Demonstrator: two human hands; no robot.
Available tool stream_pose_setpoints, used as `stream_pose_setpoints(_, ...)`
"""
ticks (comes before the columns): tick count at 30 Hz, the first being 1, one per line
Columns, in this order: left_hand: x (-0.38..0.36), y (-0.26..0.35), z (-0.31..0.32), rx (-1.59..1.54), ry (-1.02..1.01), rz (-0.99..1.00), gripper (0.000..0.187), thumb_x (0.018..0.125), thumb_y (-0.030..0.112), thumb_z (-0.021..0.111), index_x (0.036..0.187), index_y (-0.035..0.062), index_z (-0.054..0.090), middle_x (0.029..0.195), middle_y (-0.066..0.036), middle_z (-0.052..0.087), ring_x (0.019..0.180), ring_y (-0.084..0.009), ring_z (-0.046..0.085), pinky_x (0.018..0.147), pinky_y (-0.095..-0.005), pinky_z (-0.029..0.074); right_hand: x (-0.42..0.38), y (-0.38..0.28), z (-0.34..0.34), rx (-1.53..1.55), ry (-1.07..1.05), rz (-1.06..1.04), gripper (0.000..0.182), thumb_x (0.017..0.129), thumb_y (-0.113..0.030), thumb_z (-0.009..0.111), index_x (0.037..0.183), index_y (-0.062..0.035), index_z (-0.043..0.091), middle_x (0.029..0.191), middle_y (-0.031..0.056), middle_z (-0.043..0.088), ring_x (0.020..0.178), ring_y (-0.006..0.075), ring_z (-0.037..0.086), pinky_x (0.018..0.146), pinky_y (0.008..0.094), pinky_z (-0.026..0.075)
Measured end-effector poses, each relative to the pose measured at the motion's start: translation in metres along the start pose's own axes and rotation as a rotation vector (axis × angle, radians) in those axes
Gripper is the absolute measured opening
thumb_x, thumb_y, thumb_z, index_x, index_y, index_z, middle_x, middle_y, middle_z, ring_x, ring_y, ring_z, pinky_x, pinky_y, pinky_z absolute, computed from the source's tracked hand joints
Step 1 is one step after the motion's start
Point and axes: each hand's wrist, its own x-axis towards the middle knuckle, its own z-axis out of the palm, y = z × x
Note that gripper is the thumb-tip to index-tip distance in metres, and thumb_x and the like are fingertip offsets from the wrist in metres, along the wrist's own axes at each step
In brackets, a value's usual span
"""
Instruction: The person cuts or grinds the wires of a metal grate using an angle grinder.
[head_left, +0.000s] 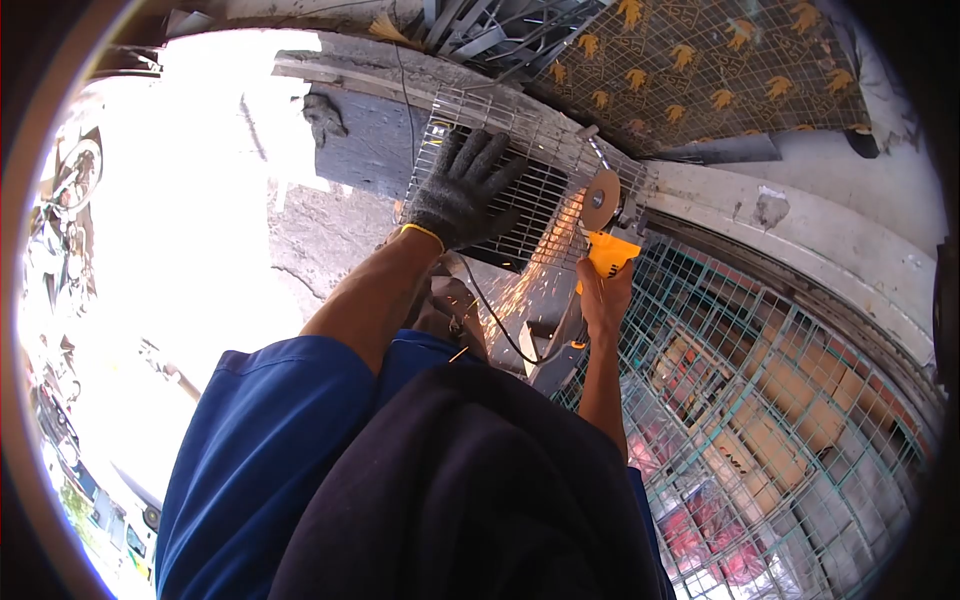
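My left hand [462, 190], in a dark grey work glove, lies flat with its fingers spread on a metal wire grate [545, 190]. Bare and wrapped around the body of a yellow angle grinder [612, 254], my right hand [604, 295] holds the tool at the grate's right end. The grinder's brown disc [601, 200] stands near the bars, and orange sparks [530, 280] stream down and to the left from it. Where exactly the disc meets the metal is hard to make out. A dark cord [492, 310] loops below the grate toward the grinder.
A green wire mesh panel [720, 400] covers cardboard boxes [765, 450] on the right. Scrap metal strips [480, 35] are piled at the top, beside a brown patterned sheet [710, 70]. Another dark glove [323, 118] lies on a grey board [370, 150]. Glare washes out the left.
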Motion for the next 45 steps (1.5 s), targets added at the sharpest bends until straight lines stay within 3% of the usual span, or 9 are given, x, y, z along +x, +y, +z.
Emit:
stream_pose_setpoints(6,0.0,0.0,0.0,-0.002,-0.03,-0.007,0.082,0.09,0.059,0.072,0.161,0.0246,0.048,0.173,-0.02,0.035,0.16,-0.0452,0.031,0.131,-0.0646,0.02,0.002,-0.005,0.0,-0.059,0.003,0.072,0.056,0.084,-0.023,0.083,0.128,-0.0017,0.055,0.1,0.0093,0.073,0.08,0.0188,0.072,0.073,0.0361,0.059)
stream_pose_setpoints(10,-0.001,0.001,0.001,-0.04,0.006,-0.022,0.081,0.087,0.056,0.077,0.158,0.0281,0.053,0.171,-0.017,0.039,0.16,-0.0413,0.033,0.131,-0.0644,0.02,0.005,-0.005,0.003,-0.045,0.036,0.002,0.055,0.083,-0.02,0.084,0.127,-0.0014,0.055,0.098,0.0101,0.073,0.079,0.0188,0.072,0.072,0.0351,0.059)
stream_pose_setpoints(13,0.0,0.0,0.002,-0.039,0.011,-0.024,0.081,0.086,0.056,0.077,0.158,0.0281,0.053,0.171,-0.017,0.039,0.159,-0.0418,0.034,0.131,-0.0649,0.02,0.0,-0.011,-0.001,-0.037,-0.006,0.057,0.053,0.086,-0.021,0.084,0.125,0.0012,0.056,0.102,0.008,0.071,0.085,0.018,0.069,0.08,0.0354,0.058)
stream_pose_setpoints(18,0.0,0.001,-0.001,-0.016,0.004,-0.003,0.08,0.089,0.058,0.074,0.158,0.0237,0.052,0.17,-0.021,0.038,0.159,-0.0445,0.032,0.13,-0.0652,0.021,0.004,0.001,0.004,-0.049,0.026,0.033,0.054,0.085,-0.021,0.084,0.125,0.0008,0.055,0.096,0.0097,0.072,0.078,0.0205,0.071,0.07,0.0348,0.06)
stream_pose_setpoints(23,0.0,0.0,0.003,-0.008,-0.025,-0.024,0.082,0.088,0.057,0.075,0.16,0.0288,0.05,0.174,-0.017,0.034,0.161,-0.0411,0.029,0.131,-0.0655,0.018,0.01,0.001,0.0,0.028,-0.004,-0.016,0.053,0.085,-0.021,0.083,0.125,0.0003,0.056,0.096,0.009,0.073,0.078,0.0187,0.071,0.071,0.0347,0.06)
stream_pose_setpoints(33,0.0,0.001,0.002,-0.015,-0.041,-0.039,0.082,0.088,0.058,0.075,0.16,0.0282,0.05,0.174,-0.016,0.034,0.162,-0.0407,0.028,0.132,-0.0653,0.018,0.011,-0.008,-0.003,0.032,-0.02,0.003,0.051,0.083,-0.017,0.081,0.125,-0.0017,0.057,0.095,0.0051,0.071,0.078,0.0168,0.07,0.07,0.0332,0.058)
stream_pose_setpoints(45,0.001,0.003,-0.002,-0.002,-0.028,-0.031,0.082,0.089,0.059,0.074,0.161,0.0281,0.049,0.173,-0.016,0.035,0.161,-0.0408,0.029,0.132,-0.0645,0.018,0.017,0.003,-0.003,0.023,-0.03,0.005,0.055,0.083,-0.022,0.082,0.128,-0.0025,0.057,0.102,0.0075,0.072,0.082,0.0194,0.071,0.073,0.036,0.059)
